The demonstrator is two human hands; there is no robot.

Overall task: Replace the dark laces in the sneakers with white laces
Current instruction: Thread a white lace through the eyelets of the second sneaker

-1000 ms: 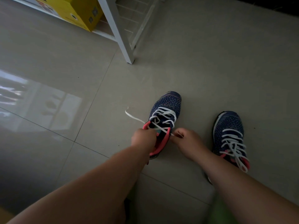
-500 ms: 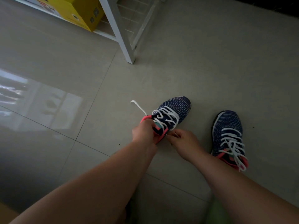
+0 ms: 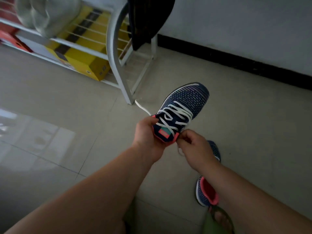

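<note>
Between both hands, the left hand (image 3: 148, 132) grips the sneaker's (image 3: 181, 108) heel; the right hand (image 3: 194, 146) pinches its white lace (image 3: 175, 114).

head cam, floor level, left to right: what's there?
Yellow box → white rack leg → loose lace end → left hand → held sneaker → right hand → second sneaker, partly behind the right arm.
</note>
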